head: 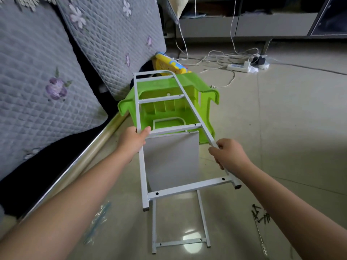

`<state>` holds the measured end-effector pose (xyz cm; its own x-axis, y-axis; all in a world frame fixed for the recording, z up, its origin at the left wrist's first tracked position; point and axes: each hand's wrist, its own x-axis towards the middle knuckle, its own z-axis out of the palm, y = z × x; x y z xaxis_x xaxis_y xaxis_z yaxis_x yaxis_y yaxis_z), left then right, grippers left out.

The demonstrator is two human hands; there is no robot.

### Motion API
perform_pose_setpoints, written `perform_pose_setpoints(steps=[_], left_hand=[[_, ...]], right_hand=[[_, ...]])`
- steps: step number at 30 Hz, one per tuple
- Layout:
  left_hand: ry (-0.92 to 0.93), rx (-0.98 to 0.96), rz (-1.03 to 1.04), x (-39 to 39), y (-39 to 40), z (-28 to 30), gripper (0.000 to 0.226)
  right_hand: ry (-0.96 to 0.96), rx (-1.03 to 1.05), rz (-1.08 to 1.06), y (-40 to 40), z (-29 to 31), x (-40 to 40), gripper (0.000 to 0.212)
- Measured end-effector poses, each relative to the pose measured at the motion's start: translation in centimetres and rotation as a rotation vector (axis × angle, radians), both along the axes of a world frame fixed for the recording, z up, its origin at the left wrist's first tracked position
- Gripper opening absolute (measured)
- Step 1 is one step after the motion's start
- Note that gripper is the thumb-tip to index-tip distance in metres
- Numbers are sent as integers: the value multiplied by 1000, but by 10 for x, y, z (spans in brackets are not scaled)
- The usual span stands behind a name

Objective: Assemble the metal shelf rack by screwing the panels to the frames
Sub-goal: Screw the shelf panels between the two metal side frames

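A: Sofa [37, 87] first, grey quilted cover with purple flowers, filling everything from nine to twelve o'clock. Tiled floor [281, 128] takes the rest.

B: And the rack?

A: White metal frame [193, 186], ladder-shaped, dead centre, running from six o'clock up toward twelve. It is lifted off the floor and tilted, its far rounded end over an overturned green plastic stool [169, 104]. A grey panel [171, 160] hangs beneath it, between two rungs, and a second frame [180, 243] lies flat on the tiles at six o'clock, under the panel.

B: Hands?

A: Left hand [134, 139] is curled round the left rail, thumb over the top, just beside the middle rung. Right hand [228, 154] grips the right rail at three o'clock of centre, fingers wrapped under it.

B: Behind the stool?

A: A yellow toy [169, 64] with blue trim at twelve o'clock, against the sofa. At one o'clock, a white power strip [238, 67] in a tangle of cables.

B: Smaller bits?

A: Screwdriver [260, 235] at five o'clock, on the floor, with a scatter of dark screws [260, 215] just beside its tip. Clear plastic wrapping [97, 222] lies at seven o'clock; I cannot tell if anything is in it.
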<state>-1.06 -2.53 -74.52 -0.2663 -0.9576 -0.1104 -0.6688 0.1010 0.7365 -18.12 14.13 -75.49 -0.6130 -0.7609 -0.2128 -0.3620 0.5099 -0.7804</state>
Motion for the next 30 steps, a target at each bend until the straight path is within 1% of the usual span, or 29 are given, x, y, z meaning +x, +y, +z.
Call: perform_pose_setpoints(steps=[5, 7, 9, 10, 13, 14, 16, 17, 18, 20, 21, 23, 26, 30], left_hand=[[-36, -14, -29, 3, -3, -2, 40], [-76, -6, -52, 5, -4, -5, 39], [-59, 26, -49, 8, -8, -7, 36], [-39, 45, -40, 10, -11, -7, 34], [-13, 65, -19, 12, -14, -3, 31], [0, 54, -19, 12, -14, -1, 37], [17, 10, -53, 13, -14, 1, 60], [3, -2, -91, 14, -14, 1, 65], [-18, -6, -132, 14, -15, 0, 63], [-88, -13, -196, 17, -19, -2, 48], [-143, -39, -214, 18, -20, -1, 42], [-257, -112, -242, 21, -24, 0, 38], [-324, -169, -281, 21, -24, 5, 34], [-430, -236, -317, 18, -18, 9, 35]], right_hand=[[-33, 42, 4, -3, -3, 1, 29], [-74, 53, 22, -4, -5, 2, 22], [-120, 43, 38, -6, -5, 4, 8], [-135, 40, 41, -7, -4, 5, 5], [-178, 16, 38, -12, -4, 8, 32], [-173, -2, 37, -15, -4, 9, 38], [-160, -23, 27, -20, -4, 12, 43], [-159, -33, 29, -22, -4, 13, 44], [-159, -41, 37, -23, -3, 14, 45], [-157, -35, 56, -25, -4, 15, 45], [-149, -23, 67, -25, -3, 16, 44], [-129, -4, 96, -24, -4, 16, 45], [-61, 47, 153, -24, 1, 14, 49], [174, 178, 255, -27, 5, 8, 63]])
